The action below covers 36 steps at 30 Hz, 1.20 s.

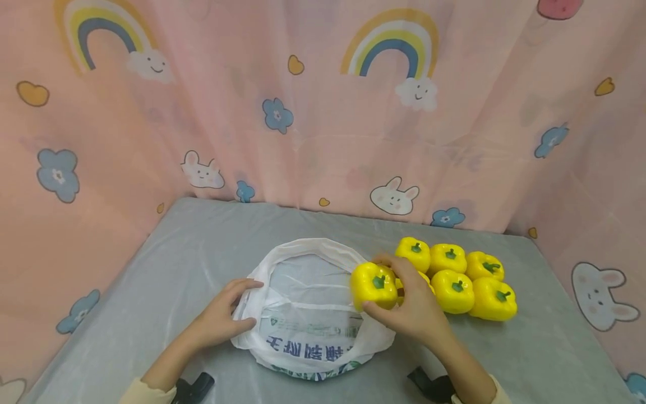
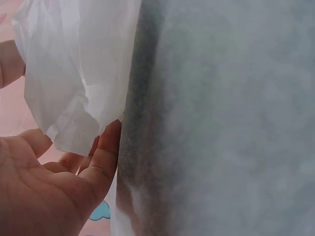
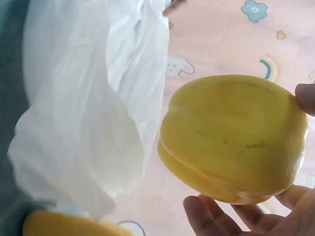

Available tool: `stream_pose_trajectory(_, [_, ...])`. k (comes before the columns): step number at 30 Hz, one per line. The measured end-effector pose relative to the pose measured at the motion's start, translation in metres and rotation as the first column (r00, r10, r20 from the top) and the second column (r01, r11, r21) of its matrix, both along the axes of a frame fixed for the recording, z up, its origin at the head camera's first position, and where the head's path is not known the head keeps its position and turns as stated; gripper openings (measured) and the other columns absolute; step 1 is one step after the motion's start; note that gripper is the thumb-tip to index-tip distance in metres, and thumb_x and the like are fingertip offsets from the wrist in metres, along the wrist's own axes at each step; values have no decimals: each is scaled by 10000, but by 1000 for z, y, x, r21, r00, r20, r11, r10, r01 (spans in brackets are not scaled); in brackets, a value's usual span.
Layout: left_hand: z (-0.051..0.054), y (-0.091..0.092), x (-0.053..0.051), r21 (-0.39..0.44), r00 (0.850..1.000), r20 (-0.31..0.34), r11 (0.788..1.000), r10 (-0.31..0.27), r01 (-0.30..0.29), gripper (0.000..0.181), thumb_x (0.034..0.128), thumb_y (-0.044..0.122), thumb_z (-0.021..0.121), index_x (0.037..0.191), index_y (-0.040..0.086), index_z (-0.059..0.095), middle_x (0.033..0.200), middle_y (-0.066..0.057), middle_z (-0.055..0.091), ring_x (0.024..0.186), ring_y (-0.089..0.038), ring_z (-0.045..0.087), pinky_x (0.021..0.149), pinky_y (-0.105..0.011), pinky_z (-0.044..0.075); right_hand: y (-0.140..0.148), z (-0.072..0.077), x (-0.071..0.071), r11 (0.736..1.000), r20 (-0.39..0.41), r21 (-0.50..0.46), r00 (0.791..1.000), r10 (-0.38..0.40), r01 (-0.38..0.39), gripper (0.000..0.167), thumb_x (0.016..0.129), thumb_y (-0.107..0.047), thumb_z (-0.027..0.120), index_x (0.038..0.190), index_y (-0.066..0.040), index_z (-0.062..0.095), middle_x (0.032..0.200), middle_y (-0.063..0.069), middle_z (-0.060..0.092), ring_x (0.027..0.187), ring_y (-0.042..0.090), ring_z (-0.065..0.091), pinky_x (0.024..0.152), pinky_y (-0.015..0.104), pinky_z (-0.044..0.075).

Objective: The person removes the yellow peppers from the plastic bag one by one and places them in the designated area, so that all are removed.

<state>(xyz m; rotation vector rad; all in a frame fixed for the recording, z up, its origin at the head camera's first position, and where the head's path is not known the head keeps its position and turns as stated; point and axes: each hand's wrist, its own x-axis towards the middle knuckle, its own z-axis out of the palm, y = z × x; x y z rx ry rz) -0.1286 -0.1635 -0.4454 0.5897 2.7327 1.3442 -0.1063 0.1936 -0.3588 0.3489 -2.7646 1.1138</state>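
A yellow bell pepper (image 1: 372,285) with a green stem is gripped between the thumb and fingers of my right hand (image 1: 411,303), raised by the right rim of a white plastic bag (image 1: 313,314). In the right wrist view the held bell pepper (image 3: 234,140) hangs beside the bag's white side (image 3: 83,113), apart from it. The bag stands with its mouth spread wide, and dark printed characters show on it. My left hand (image 1: 222,314) is at the bag's left rim; in the left wrist view, its fingers (image 2: 101,162) lie around the folded edge (image 2: 74,83).
To the right of the bag, several more yellow bell peppers (image 1: 452,292) sit close together in two rows, one partly hidden behind my right hand. A grey cloth (image 1: 212,235) covers the table. Pink patterned curtains (image 1: 323,157) enclose the back and sides.
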Motion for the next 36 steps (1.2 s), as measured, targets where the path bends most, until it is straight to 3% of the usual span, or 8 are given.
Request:
stream_pose_trajectory(10, [5,-1,1,-2,999,36,1000,6,-6,584,750,71,740,1301,98,547,1358,-192,469,1262,-406,469,1002,-518,459,35,-6,31,989,-72,121,994,-78,87,663,689,-379,840,1252,-199,540,1214,-14,587,996,148,510,725,297,507])
stream_pose_trajectory(18, [7,-1,0,-11,999,43,1000,0,1,577,756,72,734,1299,100,543,1352,-182,471,1263,-399,468,1001,-512,460,57,-19,43,979,-39,152,991,-129,134,692,696,-375,848,1259,-133,527,1222,27,582,997,158,529,678,239,522])
stream_pose_trajectory(25, [5,-1,0,-6,1000,10,1000,-2,2,580,743,58,739,1291,82,552,1339,-182,485,1252,-391,481,993,-502,469,67,-23,43,971,32,188,987,-157,148,735,702,-421,834,1283,-116,504,1259,93,555,1067,273,547,712,302,526])
stream_pose_trajectory(29, [4,-2,0,-16,1000,22,1000,-1,1,577,754,77,741,1297,99,549,1354,-183,476,1263,-395,472,990,-497,474,69,-30,42,968,77,204,983,-168,149,751,696,-443,831,1286,-119,496,1268,103,538,1086,287,536,736,355,527])
stream_pose_trajectory(36, [1,-3,0,-20,999,48,1000,9,-8,564,770,88,730,1302,114,544,1370,-181,465,1275,-397,462,992,-498,472,71,-40,41,976,67,187,990,-128,114,718,667,-394,862,1240,-130,519,1225,83,518,1068,266,529,688,302,565])
